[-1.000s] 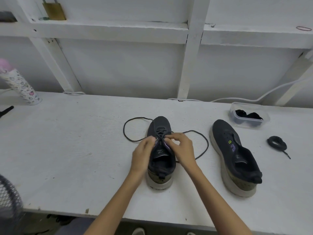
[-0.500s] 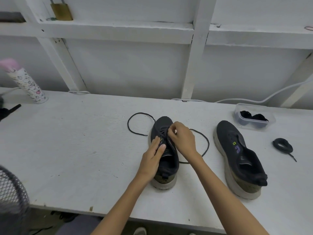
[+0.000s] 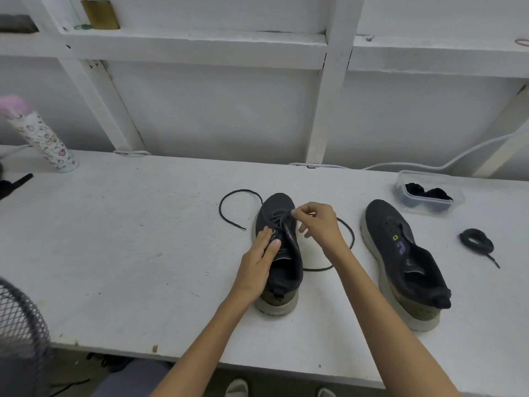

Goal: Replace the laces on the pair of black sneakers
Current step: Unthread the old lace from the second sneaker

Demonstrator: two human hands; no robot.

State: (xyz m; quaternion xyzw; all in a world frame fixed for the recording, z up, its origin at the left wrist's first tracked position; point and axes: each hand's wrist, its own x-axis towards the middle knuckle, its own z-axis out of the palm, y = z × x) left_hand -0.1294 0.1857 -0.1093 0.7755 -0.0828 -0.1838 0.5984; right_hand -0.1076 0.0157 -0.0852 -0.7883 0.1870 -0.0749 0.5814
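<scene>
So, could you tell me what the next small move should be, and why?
Probably draw the lace pinched in the right hand snug through its eyelet while the left hand presses the sneaker down: only the toe-end rows look threaded, and long slack lies on the table both sides.

A pink-capped patterned bottle [image 3: 45,144] stands well left of the left grip [image 3: 257,263]; a brass padlock [image 3: 100,14] rests on the shelf [image 3: 200,43].

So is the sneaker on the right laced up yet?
No, that sneaker carries no lace; a coiled black lace lies on the table beside it.
</scene>
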